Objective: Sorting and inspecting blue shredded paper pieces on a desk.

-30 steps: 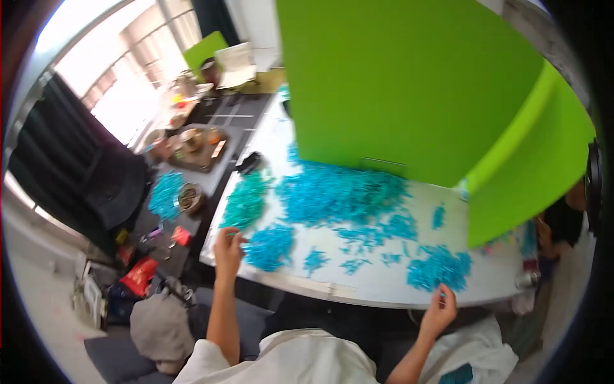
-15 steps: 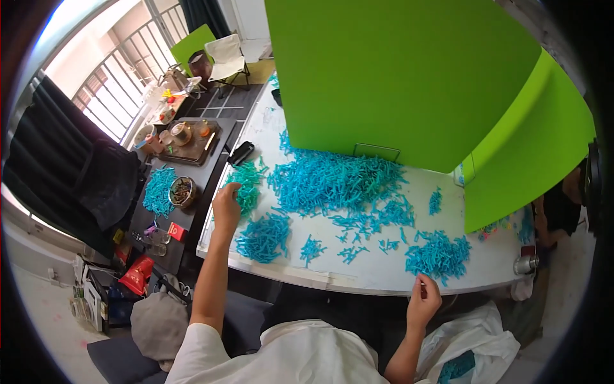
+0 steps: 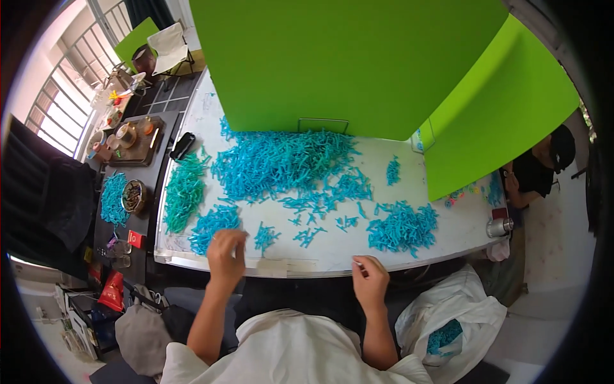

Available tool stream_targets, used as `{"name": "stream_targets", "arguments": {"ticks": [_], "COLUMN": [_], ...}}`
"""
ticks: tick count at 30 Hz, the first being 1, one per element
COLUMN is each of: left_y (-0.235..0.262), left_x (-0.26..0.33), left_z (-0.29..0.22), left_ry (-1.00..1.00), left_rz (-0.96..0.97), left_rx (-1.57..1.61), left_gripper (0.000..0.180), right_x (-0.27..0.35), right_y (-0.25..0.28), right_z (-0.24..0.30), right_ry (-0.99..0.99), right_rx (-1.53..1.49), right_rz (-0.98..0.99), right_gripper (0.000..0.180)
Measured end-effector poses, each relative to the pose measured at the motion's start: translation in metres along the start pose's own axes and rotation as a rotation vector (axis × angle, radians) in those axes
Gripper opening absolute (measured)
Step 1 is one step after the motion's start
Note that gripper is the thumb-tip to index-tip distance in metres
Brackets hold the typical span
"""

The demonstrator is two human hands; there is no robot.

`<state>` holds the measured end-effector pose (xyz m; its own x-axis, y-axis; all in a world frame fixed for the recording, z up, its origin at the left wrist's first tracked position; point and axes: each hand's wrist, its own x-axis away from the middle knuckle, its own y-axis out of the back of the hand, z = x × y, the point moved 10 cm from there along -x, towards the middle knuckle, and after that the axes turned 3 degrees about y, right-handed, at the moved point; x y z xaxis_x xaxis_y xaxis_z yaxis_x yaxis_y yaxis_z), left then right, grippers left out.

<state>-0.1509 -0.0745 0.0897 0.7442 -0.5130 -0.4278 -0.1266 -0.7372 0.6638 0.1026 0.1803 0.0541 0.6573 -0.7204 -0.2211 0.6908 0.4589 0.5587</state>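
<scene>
We find the left hand [image 3: 226,257] by a pile of blue pieces [image 3: 212,225] near the worktop's [image 3: 332,248] front-left corner, the right hand [image 3: 372,283] at its front edge. Both hands' fingers [image 3: 375,266] curl inward; we cannot tell their hold.

Daylight enters by a wide window [image 3: 56,96] on the left side, with railing bars [image 3: 71,69] behind it, and a dark curtain [image 3: 48,198] hangs nearby. Farther back, I see a white folding chair [image 3: 169,48] close to dark floor tiles [image 3: 166,91] with pale lines. A low dark table [image 3: 148,182] stands beside the large white table [image 3: 460,228]. On the right, a pale surface [image 3: 566,275] is probably the wall, but the view there is dim.
</scene>
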Motion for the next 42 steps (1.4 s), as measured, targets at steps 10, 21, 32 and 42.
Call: {"name": "stream_targets", "arguments": {"ticks": [10,21,32,42], "left_y": [-0.064,-0.074,-0.198,-0.286], "left_x": [0.072,0.055,-0.060,-0.070], "left_z": [-0.058,-0.062,-0.111,-0.147], "left_ry": [0.001,-0.038,-0.084,-0.567], "left_rz": [0.198,0.268,0.290,0.548], "left_rx": [0.201,0.199,0.245,0.032], "left_gripper": [0.022,0.021,0.012,0.016], "right_x": [-0.047,-0.087,-0.056,0.015], "right_y": [-0.038,-0.048,-0.034,0.013], "right_z": [-0.008,-0.049,-0.019,-0.064], "right_ry": [0.179,-0.082,0.016,-0.425], "right_rx": [0.222,0.321,0.243,-0.465], "right_rz": [0.034,-0.061,-0.217,-0.190], "right_gripper": [0.014,0.013,0.009,0.011]}}
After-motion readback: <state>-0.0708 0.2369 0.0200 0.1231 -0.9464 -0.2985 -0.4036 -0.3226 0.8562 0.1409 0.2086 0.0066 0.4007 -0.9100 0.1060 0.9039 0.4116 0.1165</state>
